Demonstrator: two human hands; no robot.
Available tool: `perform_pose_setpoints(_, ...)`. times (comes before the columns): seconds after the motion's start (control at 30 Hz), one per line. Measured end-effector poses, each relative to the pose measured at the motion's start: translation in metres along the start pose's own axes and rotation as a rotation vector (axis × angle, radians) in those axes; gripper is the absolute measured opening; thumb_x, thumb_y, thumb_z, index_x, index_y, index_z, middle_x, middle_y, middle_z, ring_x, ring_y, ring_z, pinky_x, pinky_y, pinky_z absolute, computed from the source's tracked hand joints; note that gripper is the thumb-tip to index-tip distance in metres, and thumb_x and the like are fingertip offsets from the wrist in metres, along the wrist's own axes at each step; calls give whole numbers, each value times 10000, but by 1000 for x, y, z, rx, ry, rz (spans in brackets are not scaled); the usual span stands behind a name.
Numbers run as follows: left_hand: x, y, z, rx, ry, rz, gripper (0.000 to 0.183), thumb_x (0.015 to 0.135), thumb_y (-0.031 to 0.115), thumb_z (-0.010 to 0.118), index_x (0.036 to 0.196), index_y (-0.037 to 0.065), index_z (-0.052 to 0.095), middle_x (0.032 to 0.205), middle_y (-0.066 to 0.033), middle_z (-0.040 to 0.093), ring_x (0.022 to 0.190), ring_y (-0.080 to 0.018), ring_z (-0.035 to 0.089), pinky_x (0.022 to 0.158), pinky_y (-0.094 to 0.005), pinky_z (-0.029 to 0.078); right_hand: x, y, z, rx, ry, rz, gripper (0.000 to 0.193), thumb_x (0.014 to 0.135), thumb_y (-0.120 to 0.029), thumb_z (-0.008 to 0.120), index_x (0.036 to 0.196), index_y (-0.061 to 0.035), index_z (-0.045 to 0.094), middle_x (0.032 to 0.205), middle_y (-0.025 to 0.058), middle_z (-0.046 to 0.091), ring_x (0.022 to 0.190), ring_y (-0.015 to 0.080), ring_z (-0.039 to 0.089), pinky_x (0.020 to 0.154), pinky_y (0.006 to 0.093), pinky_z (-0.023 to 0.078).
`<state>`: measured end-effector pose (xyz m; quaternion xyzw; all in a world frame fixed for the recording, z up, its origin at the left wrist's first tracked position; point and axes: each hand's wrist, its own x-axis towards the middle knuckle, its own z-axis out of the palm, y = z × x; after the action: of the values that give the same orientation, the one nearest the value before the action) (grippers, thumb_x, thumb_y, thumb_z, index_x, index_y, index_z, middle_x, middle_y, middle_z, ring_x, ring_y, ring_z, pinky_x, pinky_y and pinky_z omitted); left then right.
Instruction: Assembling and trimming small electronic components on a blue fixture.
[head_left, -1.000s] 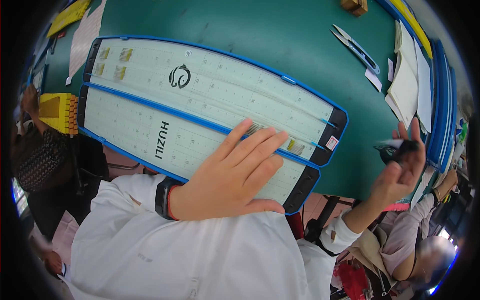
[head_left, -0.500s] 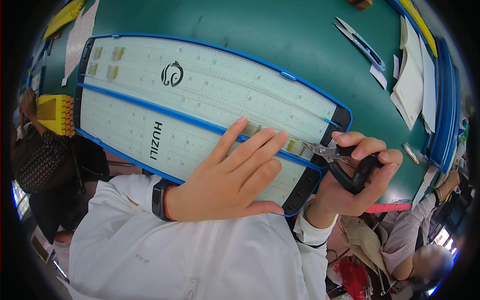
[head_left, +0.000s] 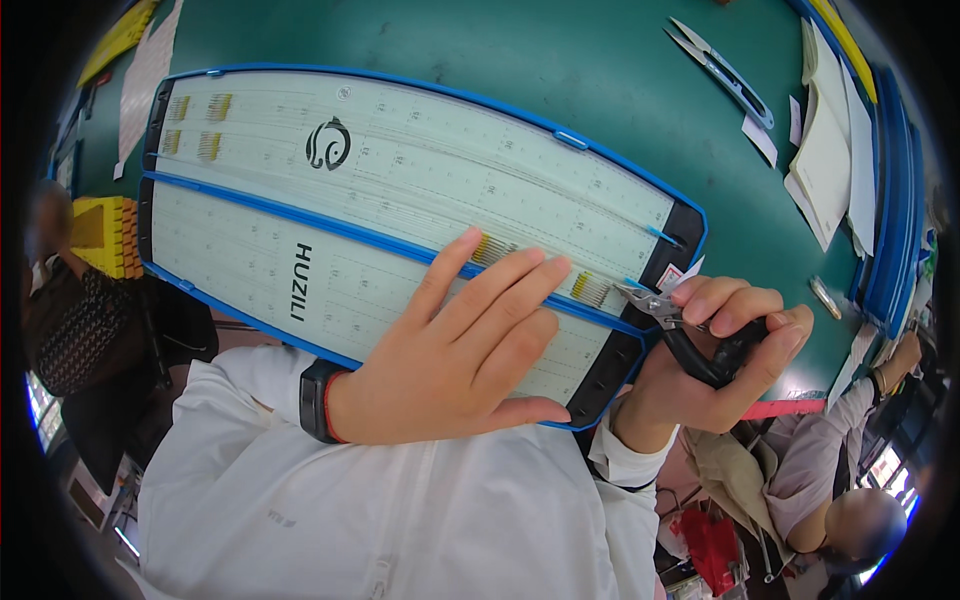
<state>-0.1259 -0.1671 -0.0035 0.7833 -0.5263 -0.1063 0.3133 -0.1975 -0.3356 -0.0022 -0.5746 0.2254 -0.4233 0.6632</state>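
A long, flat blue-rimmed case (head_left: 250, 225) with a pale ruled inside lies slanted before me. Fine lines run along its length, and small rows of thin gold pieces (head_left: 592, 289), perhaps hooks, sit in its upper half. My left hand (head_left: 455, 350) rests palm down on the case, fingers spread, fingertips by another row of gold pieces (head_left: 492, 249). At the right end, my right hand (head_left: 725, 345) grips small pliers (head_left: 690, 350) with dark handles. Their jaws point left, close to the nearer gold row. A small white tag (head_left: 678, 272) shows beside the jaws.
On the green table (head_left: 560, 60) lie thread snips (head_left: 725, 75) and folded papers (head_left: 825, 160). Blue cases (head_left: 890, 220) stand along the right side. A yellow block (head_left: 105, 235) is at the left edge. Other people sit at both sides.
In the view, the case has shifted slightly left. A white tag now shows by the pliers, and the jaws have moved a little. My left hand stays on the case.
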Motion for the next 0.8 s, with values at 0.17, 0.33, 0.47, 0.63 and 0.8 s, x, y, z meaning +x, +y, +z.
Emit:
perform_pose_setpoints(0.17, -1, 0, 0, 27, 0, 1, 598, 730, 562, 698, 958, 51, 487, 1266, -189, 561, 1171, -350, 537, 1047, -550, 307, 0, -1, -1, -11, -14, 3, 218, 1022, -273, 283, 908, -88, 285, 656, 96, 435, 534, 222, 526, 574, 388, 515)
perform_pose_setpoints(0.33, -2, 0, 0, 55, -22, 20, 600, 735, 579, 685, 944, 54, 480, 1271, -194, 558, 1187, -349, 526, 1050, -562, 299, -1, -1, -2, 13, -28, -3, 213, 1021, -267, 290, 911, -84, 289, 661, 100, 438, 532, 222, 523, 571, 388, 512)
perform_pose_setpoints(0.47, -2, 0, 1, 62, -24, 25, 596, 740, 583, 679, 934, 58, 476, 1277, -200, 555, 1196, -353, 519, 1053, -575, 292, -1, 0, -2, 7, -27, -1, 212, 1021, -268, 295, 917, -82, 292, 666, 104, 446, 538, 226, 531, 575, 391, 511)
perform_pose_setpoints(0.63, -3, -1, 2, 83, -20, 35, 519, 768, 548, 632, 915, 63, 520, 1295, -183, 536, 1221, -312, 494, 1041, -580, 326, 0, 1, -2, 24, -41, 8, 217, 1021, -276, 295, 924, -82, 299, 673, 113, 465, 547, 230, 542, 578, 390, 512)
perform_pose_setpoints(0.8, -4, -1, 2, 71, -25, 31, 535, 760, 559, 654, 877, 63, 491, 1290, -205, 548, 1242, -322, 499, 1057, -571, 305, 0, 1, -1, 13, -94, -18, 210, 1022, -265, 284, 951, -82, 357, 705, 82, 435, 606, 196, 501, 606, 360, 467)
